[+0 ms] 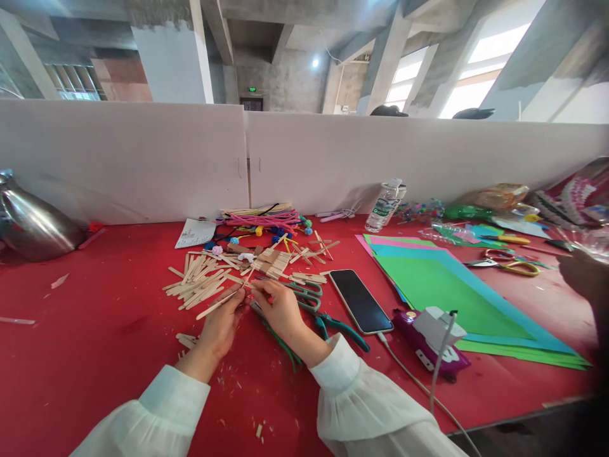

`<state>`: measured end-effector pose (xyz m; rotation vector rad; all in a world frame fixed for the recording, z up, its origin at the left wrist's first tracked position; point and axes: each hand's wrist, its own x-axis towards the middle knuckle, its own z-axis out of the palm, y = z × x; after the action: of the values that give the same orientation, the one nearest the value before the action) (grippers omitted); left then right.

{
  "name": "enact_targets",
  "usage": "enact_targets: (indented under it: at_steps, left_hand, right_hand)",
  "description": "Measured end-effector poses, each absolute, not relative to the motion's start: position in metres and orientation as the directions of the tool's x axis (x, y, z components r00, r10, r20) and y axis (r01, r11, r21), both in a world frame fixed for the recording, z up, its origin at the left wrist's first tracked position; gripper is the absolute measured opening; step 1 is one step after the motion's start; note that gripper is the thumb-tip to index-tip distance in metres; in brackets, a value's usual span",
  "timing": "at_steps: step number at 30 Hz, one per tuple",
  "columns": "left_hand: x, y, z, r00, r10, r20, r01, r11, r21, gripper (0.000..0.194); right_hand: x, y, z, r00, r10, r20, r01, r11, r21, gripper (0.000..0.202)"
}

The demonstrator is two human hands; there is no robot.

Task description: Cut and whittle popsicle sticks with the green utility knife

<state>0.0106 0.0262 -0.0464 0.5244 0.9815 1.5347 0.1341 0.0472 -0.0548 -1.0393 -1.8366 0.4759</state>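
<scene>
My left hand [221, 327] is closed on a flat wooden craft stick [212, 308], which sticks out to the left past the fingers. A second thin stick rises upright between the two hands. My right hand [283, 311] meets the left one, its fingertips pinched together; what lies between them is too small to make out. Just beyond the hands lie a loose pile of craft sticks [197, 279] and a brown, block-like stack of wood pieces [271, 261]. Green-handled scissors [307, 295] and teal-handled pliers [342, 330] lie beside my right hand.
A phone [361, 301] with a cable lies right of the pliers, near a purple power strip [432, 346]. Coloured paper sheets [451, 292], a water bottle [385, 204], pipe cleaners [259, 219] and more scissors [507, 263] are farther out. A steel jug [38, 222] stands left; another person's hand [585, 276] shows right.
</scene>
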Motion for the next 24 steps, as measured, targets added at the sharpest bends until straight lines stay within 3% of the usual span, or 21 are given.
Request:
enact_targets:
  at_steps: [18,24]
  left_hand:
    - [0.0116,0.0245,-0.0517,-0.250,0.961,-0.119,-0.404,0.009,0.915,0.040]
    - [0.0103,0.0262,-0.0503,-0.289,0.957,-0.023,-0.214,-0.041,0.976,0.041]
  right_hand:
    - [0.1341,0.0428,-0.0483,-0.167,0.879,0.446,0.416,0.473,-0.777,0.018]
    - [0.1334,0.0398,-0.0455,-0.167,0.883,0.439,0.369,0.469,-0.802,0.019]
